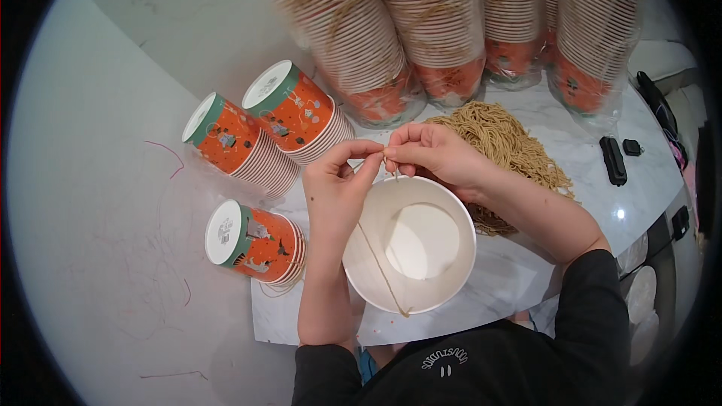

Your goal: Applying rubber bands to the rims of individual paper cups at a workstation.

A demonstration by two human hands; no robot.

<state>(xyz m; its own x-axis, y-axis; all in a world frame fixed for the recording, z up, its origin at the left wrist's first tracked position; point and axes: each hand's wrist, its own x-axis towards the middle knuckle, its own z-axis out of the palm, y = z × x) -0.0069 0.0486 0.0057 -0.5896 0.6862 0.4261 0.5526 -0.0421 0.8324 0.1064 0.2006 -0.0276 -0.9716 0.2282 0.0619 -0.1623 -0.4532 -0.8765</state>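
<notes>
A white-lined paper bucket (453, 274) stands mouth up in front of me. One thin tan cord (383, 269) crosses its mouth, with an end at the near rim. Above the far rim, my left hand (338, 184) pinches the cord between thumb and finger. Right beside it, the fingertips of my right hand (444, 154) are closed on the same cord, and a short end hangs below them. Whether a knot lies between the fingertips is too small to tell. My right forearm passes over part of a heap of tan cords (500, 131).
Several tall wrapped stacks of paper buckets (432, 22) line the far side. Orange-and-green buckets lie stacked on their sides at the left, a short stack (271, 244) nearest me. A black oblong device (613, 160) and a small black piece (633, 148) rest on the marbled table (278, 319).
</notes>
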